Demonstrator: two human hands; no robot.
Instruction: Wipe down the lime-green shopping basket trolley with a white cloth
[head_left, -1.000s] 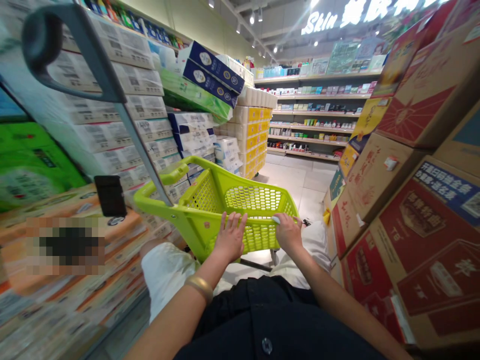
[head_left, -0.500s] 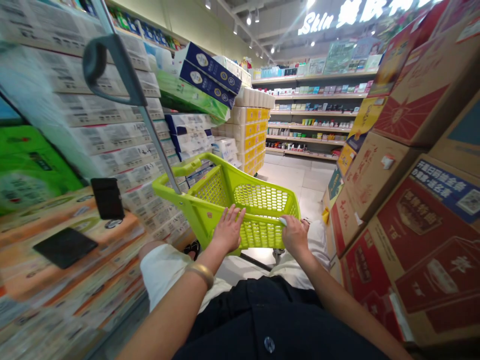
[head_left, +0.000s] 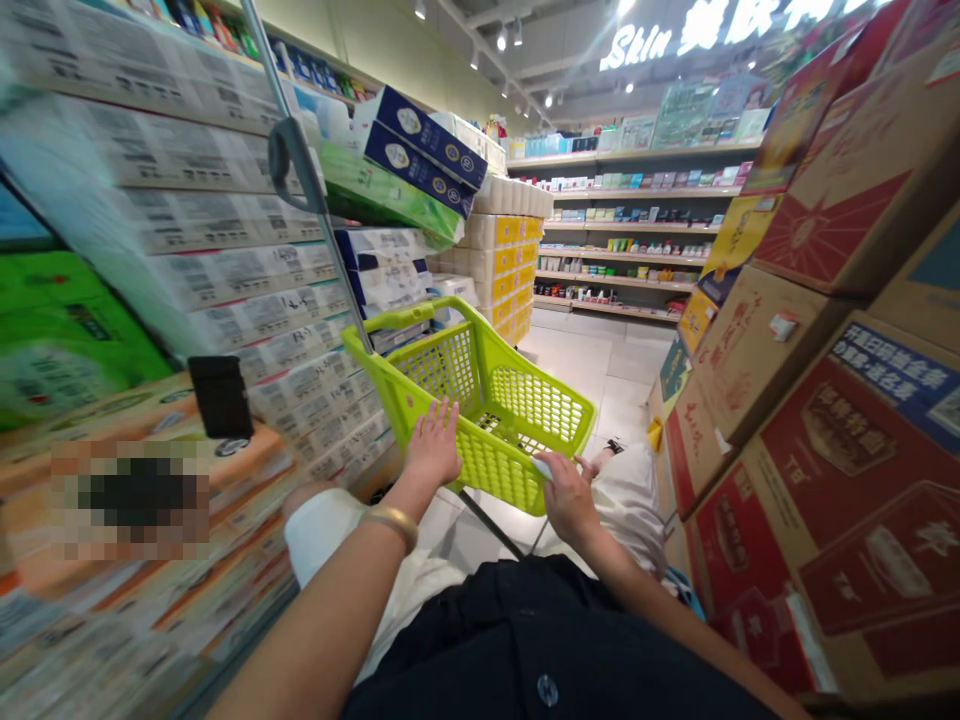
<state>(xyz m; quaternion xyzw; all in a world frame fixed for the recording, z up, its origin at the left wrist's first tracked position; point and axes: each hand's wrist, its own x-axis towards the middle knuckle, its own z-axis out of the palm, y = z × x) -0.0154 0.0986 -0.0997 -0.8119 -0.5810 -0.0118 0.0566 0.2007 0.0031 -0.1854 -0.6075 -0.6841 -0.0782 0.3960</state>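
A lime-green rolling shopping basket (head_left: pixel 536 395) with mesh sides stands tilted between my knees, and no goods show inside it. From its left end rises a metal pull rod (head_left: pixel 341 268) with a grey handle (head_left: pixel 304 170) partway along. My left hand (head_left: pixel 437 440) lies on the near side wall with its fingers stretched out. At the near right corner my right hand (head_left: pixel 568 500) is curled over the rim. A small pale piece shows by its fingertips, too small to name.
Stacked paper packs (head_left: pixel 247 210) line the left. A black phone-like object (head_left: pixel 220 397) stands on orange packs (head_left: pixel 259 455), beside a blurred-out dark patch. Cartons (head_left: pixel 847 450) rise on the right. Beyond the pale floor (head_left: pixel 570 345) are stocked shelves (head_left: pixel 637 195).
The basket has turned and tipped, showing more of its inside. Its rod and handle have swung right. Both hands have shifted left along the near side.
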